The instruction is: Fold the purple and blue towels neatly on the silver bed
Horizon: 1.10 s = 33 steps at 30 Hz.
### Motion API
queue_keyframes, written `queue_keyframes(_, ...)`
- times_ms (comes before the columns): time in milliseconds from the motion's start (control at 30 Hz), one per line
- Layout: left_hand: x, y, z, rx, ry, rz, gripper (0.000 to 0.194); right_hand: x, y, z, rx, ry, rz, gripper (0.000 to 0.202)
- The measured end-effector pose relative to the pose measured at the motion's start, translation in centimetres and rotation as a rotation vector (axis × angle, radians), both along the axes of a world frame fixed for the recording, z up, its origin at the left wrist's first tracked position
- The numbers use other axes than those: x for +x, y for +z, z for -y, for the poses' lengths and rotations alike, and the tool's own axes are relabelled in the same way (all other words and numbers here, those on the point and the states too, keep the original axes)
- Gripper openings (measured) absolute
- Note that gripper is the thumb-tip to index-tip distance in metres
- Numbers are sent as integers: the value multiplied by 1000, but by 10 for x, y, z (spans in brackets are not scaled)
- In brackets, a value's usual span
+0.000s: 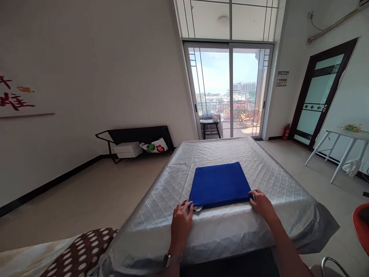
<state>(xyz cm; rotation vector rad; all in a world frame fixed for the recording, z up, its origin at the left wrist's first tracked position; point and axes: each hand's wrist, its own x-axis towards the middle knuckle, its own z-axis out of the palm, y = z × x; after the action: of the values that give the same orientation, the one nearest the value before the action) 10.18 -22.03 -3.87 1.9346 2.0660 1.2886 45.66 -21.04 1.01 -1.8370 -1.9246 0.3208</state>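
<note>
A flat blue rectangular fabric piece [220, 184] lies on a table covered with a silver quilted cloth [225, 227]. A small white tag [198, 209] sticks out under its near left corner. My left hand [181, 221] has its fingers curled at that corner, thumb beside the tag. At the near right corner, my right hand [261, 204] pinches the edge between thumb and fingers. What the fingertips do beneath the edge is hidden. A dark band [168, 260] circles my left wrist.
A brown polka-dot cloth [83, 250] lies at the lower left. Against the wall stands a black low rack [138, 135] with white boxes [126, 149]. To the right are a white table [350, 132] and a red seat [361, 223]. Sliding glass doors [230, 90] stand beyond the table.
</note>
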Motion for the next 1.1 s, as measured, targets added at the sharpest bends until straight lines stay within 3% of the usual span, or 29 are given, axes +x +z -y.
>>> queue_keyframes(167, 39, 14, 13, 41, -133, 196, 49, 10, 7, -3, -93, 90, -42, 40)
queue_keyframes(367, 121, 25, 31, -307, -478, 638, 35, 19, 6, -8, -84, 145, -81, 35)
queue_keyframes(500, 159, 23, 35, -490, -622, 1101, 31, 16, 2, -8, -32, 117, 23, 32)
queue_keyframes(633, 180, 21, 34, -598, -611, 1696, 27, 11, 5, -8, 50, 105, 67, 30)
queue_keyframes(733, 188, 24, 25, -637, -521, 1963, 34, 7, 11, -6, 158, 107, 102, 27)
queue_keyframes(867, 182, 33, 4, -542, -353, 2056, 46, 7, 25, 2, 302, 160, 133, 22)
queue_keyframes(1100, 121, 40, -24, -350, -86, 2000, 38, 13, 54, 21, 391, 300, 158, 15)
